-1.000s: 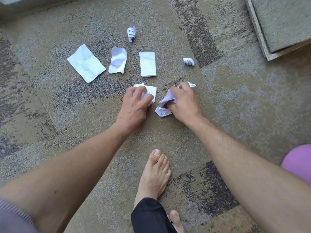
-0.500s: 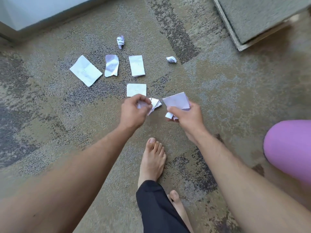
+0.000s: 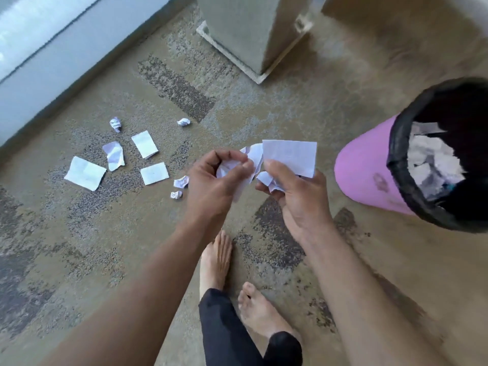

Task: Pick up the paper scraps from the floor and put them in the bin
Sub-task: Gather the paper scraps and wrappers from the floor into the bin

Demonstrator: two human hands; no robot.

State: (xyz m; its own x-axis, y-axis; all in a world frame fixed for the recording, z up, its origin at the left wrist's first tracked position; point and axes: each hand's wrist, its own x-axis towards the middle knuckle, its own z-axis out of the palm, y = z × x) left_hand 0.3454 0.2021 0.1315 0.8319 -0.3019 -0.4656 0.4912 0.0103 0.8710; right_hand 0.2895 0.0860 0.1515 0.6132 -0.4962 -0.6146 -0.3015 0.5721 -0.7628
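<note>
Head view: left hand (image 3: 216,186) fingers clenched round crumpled scraps (image 3: 227,167); right hand (image 3: 293,196) fingers pinching flat sheet (image 3: 290,157); bin (image 3: 369,175) right.

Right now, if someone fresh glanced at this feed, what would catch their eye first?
Probably the two hands mid-frame, both full of paper: the left hand closed around crumpled scraps, the right hand pinching a flat white sheet above more crumpled bits. Next, the pink bin with its black liner at right, already holding paper. Then the loose paper scraps on the carpet at left.
</note>
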